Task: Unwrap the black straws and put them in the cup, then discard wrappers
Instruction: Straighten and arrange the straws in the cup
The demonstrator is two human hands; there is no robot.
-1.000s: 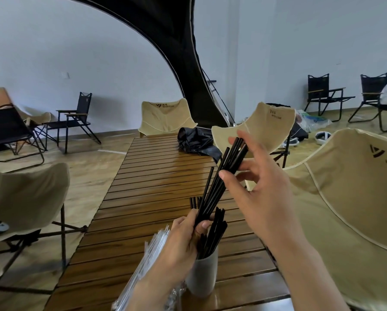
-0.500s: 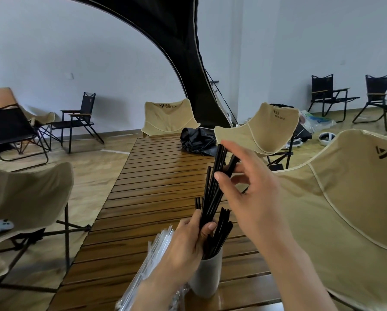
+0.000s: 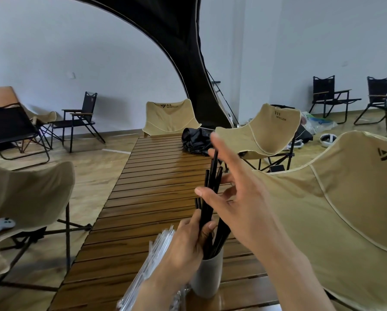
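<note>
I'm steadying the black straws [image 3: 207,212] with my curled left hand [image 3: 188,241] over the cup [image 3: 208,277] while my right hand [image 3: 237,198], fingers apparently spread and empty, is guiding their tops down gently.

Left hand [image 3: 189,240] gripping black straws [image 3: 210,198] standing in white cup [image 3: 208,277] on slatted wooden table [image 3: 147,198]. Right hand [image 3: 239,203] spread open just right of the straws. Clear wrappers [image 3: 152,261] bunched left of cup. Black bag [image 3: 194,141] at far end.
</note>
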